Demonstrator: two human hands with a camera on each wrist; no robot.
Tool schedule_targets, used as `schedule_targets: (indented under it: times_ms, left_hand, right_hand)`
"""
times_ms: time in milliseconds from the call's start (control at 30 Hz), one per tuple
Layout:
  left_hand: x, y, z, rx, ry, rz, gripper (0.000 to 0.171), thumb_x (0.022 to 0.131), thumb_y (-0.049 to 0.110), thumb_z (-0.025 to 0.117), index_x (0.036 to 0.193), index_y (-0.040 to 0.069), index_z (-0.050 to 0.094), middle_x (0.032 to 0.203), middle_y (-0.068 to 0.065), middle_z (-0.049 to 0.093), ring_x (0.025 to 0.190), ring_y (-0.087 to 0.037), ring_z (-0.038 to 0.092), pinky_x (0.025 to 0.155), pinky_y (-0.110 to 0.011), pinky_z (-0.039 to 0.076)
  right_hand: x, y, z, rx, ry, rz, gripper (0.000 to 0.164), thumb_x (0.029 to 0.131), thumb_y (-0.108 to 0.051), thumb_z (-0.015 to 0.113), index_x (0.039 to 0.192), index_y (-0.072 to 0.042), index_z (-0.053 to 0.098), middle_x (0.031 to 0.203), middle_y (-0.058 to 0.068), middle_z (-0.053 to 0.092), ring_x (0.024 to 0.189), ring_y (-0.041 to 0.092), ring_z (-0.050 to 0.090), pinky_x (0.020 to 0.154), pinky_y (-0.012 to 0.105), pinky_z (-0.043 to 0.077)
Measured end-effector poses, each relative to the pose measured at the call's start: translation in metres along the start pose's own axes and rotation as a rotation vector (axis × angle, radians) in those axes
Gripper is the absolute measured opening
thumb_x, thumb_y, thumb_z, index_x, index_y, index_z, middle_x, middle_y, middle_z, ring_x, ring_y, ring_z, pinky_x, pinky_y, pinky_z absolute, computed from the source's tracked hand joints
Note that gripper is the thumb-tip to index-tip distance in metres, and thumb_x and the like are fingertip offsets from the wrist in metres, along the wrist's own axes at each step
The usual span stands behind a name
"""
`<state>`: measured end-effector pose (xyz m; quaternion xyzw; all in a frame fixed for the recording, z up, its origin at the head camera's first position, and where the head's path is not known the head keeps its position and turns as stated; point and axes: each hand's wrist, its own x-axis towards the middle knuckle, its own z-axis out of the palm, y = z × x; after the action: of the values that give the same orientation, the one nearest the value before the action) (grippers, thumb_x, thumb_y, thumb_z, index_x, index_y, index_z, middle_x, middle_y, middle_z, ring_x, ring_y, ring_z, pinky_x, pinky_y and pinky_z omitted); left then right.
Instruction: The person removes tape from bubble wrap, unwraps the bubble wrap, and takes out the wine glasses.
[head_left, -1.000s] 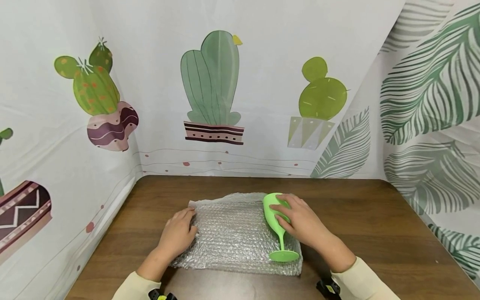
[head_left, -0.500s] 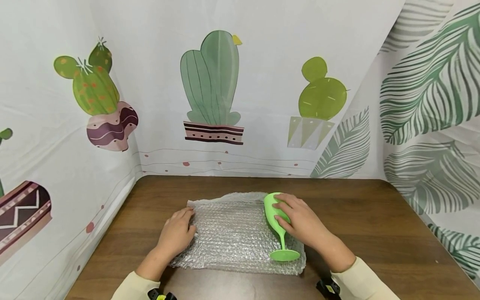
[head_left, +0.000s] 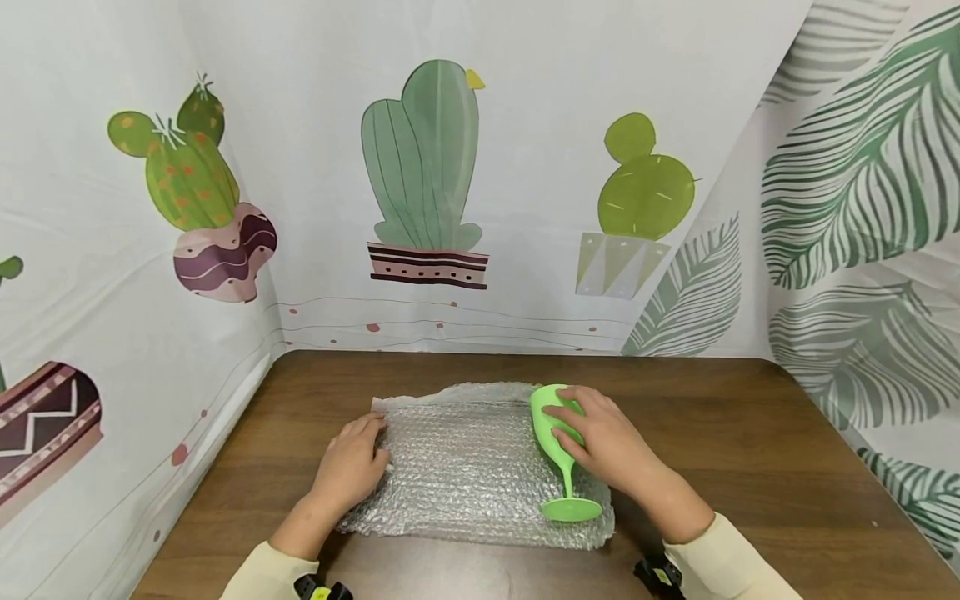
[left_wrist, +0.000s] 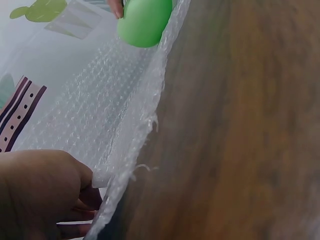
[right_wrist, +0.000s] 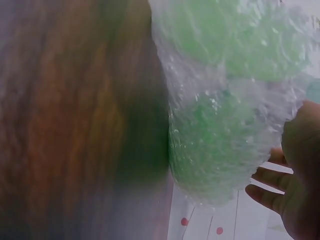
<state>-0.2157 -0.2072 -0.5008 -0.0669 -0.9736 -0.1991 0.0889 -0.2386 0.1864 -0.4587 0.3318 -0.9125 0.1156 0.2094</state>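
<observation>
A light green plastic goblet (head_left: 557, 433) lies on its side on the right part of a sheet of bubble wrap (head_left: 457, 467), with its foot toward the person. My right hand (head_left: 607, 442) grips the goblet's bowl, fingers curled over it. In the right wrist view the goblet's green shows through the bubble wrap (right_wrist: 220, 145), beside the right fingers (right_wrist: 272, 177). My left hand (head_left: 350, 462) pinches the sheet's left edge. In the left wrist view the left hand (left_wrist: 42, 192) has its thumb by the edge and fingers curled below, partly hidden.
The sheet lies on a brown wooden table (head_left: 712, 433). A white cloth backdrop (head_left: 525, 167) printed with cacti and leaves hangs behind the table and along its sides. Dark wrist devices (head_left: 658, 575) sit by both pale sleeves.
The goblet and right hand have shifted slightly to the right. The left hand and the sheet's left edge have moved a little left, and the sheet's lower right corner has spread rightward.
</observation>
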Motion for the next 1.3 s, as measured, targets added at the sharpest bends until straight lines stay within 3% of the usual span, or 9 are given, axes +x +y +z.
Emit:
schedule_targets:
  times_ms: [833,1133,1300]
  left_hand:
    - [0.0023,-0.0078,0.0000,-0.009,0.020,-0.021,0.042,0.092,0.012,0.058,0.131,-0.003,0.061,0.140,-0.021,0.059,0.132,-0.043,0.051,0.104,-0.062,0.043]
    - [0.0040,-0.0071,-0.0023,-0.002,0.033,-0.023,0.035,0.094,0.014,0.061,0.125,-0.002,0.063,0.130,-0.019,0.063,0.127,-0.042,0.054,0.102,-0.060,0.045]
    - [0.0033,-0.0092,-0.0022,0.004,0.039,-0.016,0.038,0.095,0.016,0.061,0.127,-0.004,0.062,0.128,-0.020,0.063,0.125,-0.044,0.054,0.102,-0.060,0.045]
  right_hand:
    - [-0.0003,0.0079,-0.0020,-0.020,0.008,0.024,0.037,0.092,-0.027,0.074,0.127,-0.017,0.071,0.120,0.017,0.061,0.111,0.035,0.062,0.094,0.053,0.051]
    - [0.0005,0.0069,-0.0037,0.006,0.043,0.015,0.033,0.092,-0.025,0.074,0.120,-0.009,0.071,0.132,0.015,0.064,0.123,0.035,0.059,0.101,0.054,0.050]
    - [0.0002,0.0071,-0.0042,-0.004,0.026,0.034,0.034,0.092,-0.026,0.074,0.121,-0.008,0.070,0.130,0.014,0.065,0.122,0.034,0.059,0.101,0.054,0.050]
